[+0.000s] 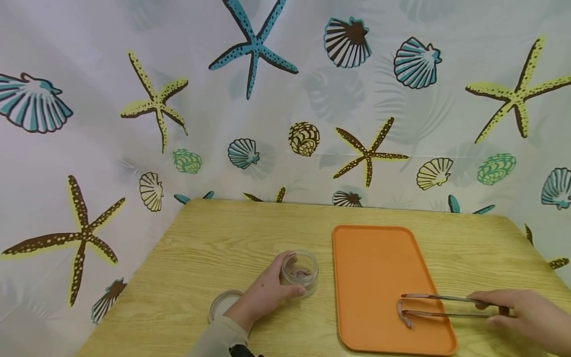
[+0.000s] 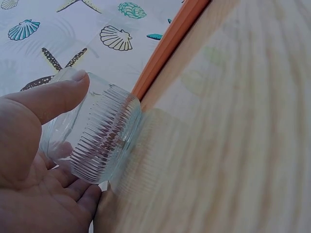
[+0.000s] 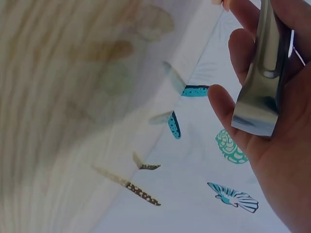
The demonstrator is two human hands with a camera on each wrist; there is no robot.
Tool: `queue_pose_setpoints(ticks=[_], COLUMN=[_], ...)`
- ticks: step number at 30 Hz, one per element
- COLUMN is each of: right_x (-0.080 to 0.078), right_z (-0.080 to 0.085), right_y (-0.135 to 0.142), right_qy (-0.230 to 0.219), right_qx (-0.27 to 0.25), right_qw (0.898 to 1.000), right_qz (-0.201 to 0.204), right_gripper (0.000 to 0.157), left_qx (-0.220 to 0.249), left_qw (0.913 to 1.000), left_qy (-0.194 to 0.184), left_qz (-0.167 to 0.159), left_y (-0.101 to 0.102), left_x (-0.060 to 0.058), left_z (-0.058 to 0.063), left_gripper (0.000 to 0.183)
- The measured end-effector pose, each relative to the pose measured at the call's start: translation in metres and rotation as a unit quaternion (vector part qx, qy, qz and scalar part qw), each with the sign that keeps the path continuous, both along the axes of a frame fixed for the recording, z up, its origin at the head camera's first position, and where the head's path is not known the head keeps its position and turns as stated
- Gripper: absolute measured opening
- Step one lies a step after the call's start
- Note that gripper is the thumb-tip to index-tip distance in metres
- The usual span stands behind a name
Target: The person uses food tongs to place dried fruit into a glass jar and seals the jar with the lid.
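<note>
My left hand (image 1: 269, 287) grips a small clear glass jar (image 1: 311, 288) that stands upright on the table, thumb on the near side and fingers around the far side. Some brownish-pink pieces lie at the jar's bottom; ribbed glass shows in the left wrist view. In my right hand (image 1: 531, 312) is a pair of metal tongs (image 1: 450, 315), held near the joined end, with the arms spread apart. Their tips hover over or touch the orange tray (image 1: 374, 267), beside a thin, curved brownish-pink strip (image 1: 405, 320). Whether a tip touches the strip I cannot tell.
A round lid (image 1: 221, 303) lies on the table left of the jar, partly hidden by my left forearm. The wood-grain table (image 1: 241, 228) meets a hanging white sheet (image 1: 276, 173) with starfish and shell prints at the back and sides.
</note>
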State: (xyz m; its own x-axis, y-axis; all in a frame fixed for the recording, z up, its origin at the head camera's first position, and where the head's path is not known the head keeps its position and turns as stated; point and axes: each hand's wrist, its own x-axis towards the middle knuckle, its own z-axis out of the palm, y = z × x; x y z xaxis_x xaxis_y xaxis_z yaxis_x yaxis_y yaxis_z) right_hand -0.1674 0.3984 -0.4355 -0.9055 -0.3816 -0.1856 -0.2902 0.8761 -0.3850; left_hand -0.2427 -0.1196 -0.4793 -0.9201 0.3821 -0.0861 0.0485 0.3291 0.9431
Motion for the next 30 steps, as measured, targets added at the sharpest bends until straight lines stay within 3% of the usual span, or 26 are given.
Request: queue_pose_setpoints(ticks=[8, 18, 23, 30], right_x=[0.0, 0.01, 0.014, 0.014], right_z=[0.005, 0.01, 0.007, 0.002], right_y=[-0.015, -0.028, -0.036, -0.04], right_qy=[0.022, -0.028, -0.027, -0.018], right_qx=[0.029, -0.003, -0.023, -0.002], right_qw=[0.999, 0.999, 0.999, 0.999], right_qz=[-0.005, 0.025, 0.041, 0.052], right_gripper=[0.05, 0.056, 0.056, 0.053], left_qx=[0.004, -0.008, -0.009, 0.0], left_qw=[1.0, 0.9999, 0.9999, 1.0], left_qy=[0.001, 0.009, 0.007, -0.005], left_qz=[-0.004, 0.003, 0.002, 0.001], left_y=[0.003, 0.0, 0.001, 0.005], left_x=[0.001, 0.002, 0.001, 0.013], left_z=[-0.001, 0.001, 0.001, 0.023], left_gripper=[0.093, 0.092, 0.09, 0.089])
